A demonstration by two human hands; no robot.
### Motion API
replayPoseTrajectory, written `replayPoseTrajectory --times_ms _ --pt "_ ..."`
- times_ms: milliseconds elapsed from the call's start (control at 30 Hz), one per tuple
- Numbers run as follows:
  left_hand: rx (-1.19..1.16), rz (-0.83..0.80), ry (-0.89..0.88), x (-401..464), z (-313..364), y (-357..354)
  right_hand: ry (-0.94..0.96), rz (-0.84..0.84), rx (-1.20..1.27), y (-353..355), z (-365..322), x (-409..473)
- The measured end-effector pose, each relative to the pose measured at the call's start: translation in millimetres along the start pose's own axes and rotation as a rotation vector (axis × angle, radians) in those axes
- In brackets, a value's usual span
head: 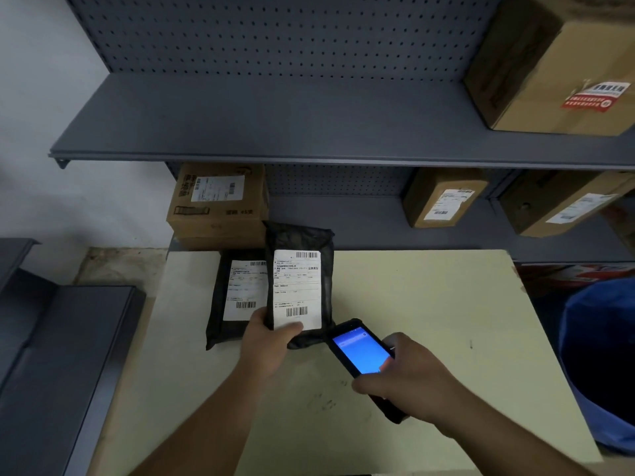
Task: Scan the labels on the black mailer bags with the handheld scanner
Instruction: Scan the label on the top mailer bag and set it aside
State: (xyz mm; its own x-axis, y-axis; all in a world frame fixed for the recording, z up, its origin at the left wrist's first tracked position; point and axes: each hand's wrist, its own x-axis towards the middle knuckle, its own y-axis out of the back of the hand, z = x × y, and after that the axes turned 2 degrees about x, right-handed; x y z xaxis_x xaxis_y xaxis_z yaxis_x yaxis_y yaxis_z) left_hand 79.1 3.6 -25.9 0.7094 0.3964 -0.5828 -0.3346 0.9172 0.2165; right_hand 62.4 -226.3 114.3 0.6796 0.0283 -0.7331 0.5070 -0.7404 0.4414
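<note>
My left hand [269, 341] grips the bottom edge of a black mailer bag [302, 242] and holds it upright above the table, its white label [297, 288] facing me. A second black mailer bag [225, 324] lies flat on the pale table [429, 321] just left of it, label up. The handheld scanner [360, 352], black with a lit blue screen, is in my right hand [409, 376], its top end close to the lower right corner of the held bag.
A grey metal shelf [275, 121] with pegboard back runs above the table. Cardboard boxes stand on the lower shelf [220, 204], [443, 197], [567, 204] and one on the upper right [556, 63]. A blue bin [598, 355] is at the right, grey panels [62, 355] at the left.
</note>
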Motion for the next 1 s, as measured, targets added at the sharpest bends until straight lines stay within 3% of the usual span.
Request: replayPoseTrajectory --times_ms 233,1000 --pt "-0.044 0.018 -0.030 -10 4 -9 -0.025 -0.078 0.034 0 -17 -8" --pt "-0.107 0.002 -0.040 -15 -11 -9 -0.053 -0.102 0.022 -5 -24 -7"
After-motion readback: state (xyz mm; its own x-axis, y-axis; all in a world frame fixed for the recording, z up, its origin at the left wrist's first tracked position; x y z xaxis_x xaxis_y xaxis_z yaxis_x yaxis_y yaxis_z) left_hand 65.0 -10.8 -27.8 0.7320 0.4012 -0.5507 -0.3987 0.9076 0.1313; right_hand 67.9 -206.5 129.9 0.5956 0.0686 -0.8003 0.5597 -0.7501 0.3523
